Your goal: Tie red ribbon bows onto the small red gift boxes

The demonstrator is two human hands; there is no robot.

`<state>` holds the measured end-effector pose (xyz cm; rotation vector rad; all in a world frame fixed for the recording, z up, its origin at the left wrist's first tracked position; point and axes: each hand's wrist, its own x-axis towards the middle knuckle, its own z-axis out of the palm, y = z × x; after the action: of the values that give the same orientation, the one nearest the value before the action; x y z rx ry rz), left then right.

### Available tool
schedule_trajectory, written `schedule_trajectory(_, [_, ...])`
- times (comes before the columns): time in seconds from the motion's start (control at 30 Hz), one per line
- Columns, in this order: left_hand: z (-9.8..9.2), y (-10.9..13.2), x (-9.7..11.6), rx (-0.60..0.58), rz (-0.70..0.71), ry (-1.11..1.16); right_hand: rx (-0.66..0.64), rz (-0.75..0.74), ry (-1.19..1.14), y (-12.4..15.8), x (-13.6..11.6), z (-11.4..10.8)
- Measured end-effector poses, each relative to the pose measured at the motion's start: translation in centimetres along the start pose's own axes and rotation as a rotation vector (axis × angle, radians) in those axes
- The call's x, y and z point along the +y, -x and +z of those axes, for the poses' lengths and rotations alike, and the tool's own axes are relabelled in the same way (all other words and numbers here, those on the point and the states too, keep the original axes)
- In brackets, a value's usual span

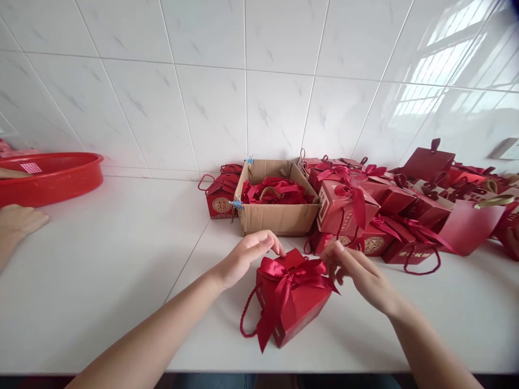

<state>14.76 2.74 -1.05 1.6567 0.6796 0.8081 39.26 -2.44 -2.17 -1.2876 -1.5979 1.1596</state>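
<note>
Before me on the white counter stands a red gift box (304, 310) with a satin ribbon bow (290, 275) tied across its top. A twisted cord handle (245, 316) hangs at its left side. My left hand (253, 254) is at the box's back left corner, fingers bent loosely and apart, the fingertips at the top edge. At the right end of the bow is my right hand (357, 273), its fingers half curled and apart. Neither hand appears to hold anything; whether the right fingertips touch the ribbon I cannot tell.
Behind the box, a cardboard carton (278, 219) holds red ribbons (279, 190). Many finished-looking red gift boxes (348, 208) are piled to the right, and another red box (221, 197) stands left of the carton. Far left, another person's hand (24, 220) rests by a red plastic basin (60, 178).
</note>
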Motion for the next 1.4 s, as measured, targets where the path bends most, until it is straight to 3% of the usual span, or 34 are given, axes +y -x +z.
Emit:
schedule_trajectory(0.2, [1.0, 0.6, 0.6, -0.027, 0.044, -0.219, 0.029, 0.082, 0.106, 3.6, 1.2, 1.8])
schedule_trajectory(0.43, [1.7, 1.0, 0.6, 0.022, 0.134, -0.358, 0.131, 0.027, -0.183, 5.5, 1.6, 3.4])
schedule_trajectory(0.6, [2.1, 1.0, 0.3, 0.047, 0.183, -0.407, 0.095, -0.007, -0.209, 7.5, 1.6, 6.6])
schedule_trajectory(0.77, [2.0, 1.0, 1.0, 0.011, 0.184, -0.500, 0.137, -0.062, -0.274, 7.5, 2.0, 9.1])
schedule_trajectory(0.9, [2.2, 1.0, 2.1, -0.005, 0.153, -0.678, 0.155, -0.207, -0.254, 6.8, 2.5, 9.1])
schedule_trajectory(1.0, [2.8, 1.2, 2.4, 0.032, 0.141, -0.762, 0.149, -0.238, -0.243, 6.7, 2.9, 8.9])
schedule_trajectory(1.17, [3.6, 1.7, 1.7, 0.112, 0.176, -0.735, 0.157, -0.287, -0.225, 6.8, 3.2, 9.3])
schedule_trajectory(1.4, [3.8, 1.8, 1.7, 0.128, 0.153, -0.676, 0.173, -0.348, -0.185, 6.8, 3.3, 9.8])
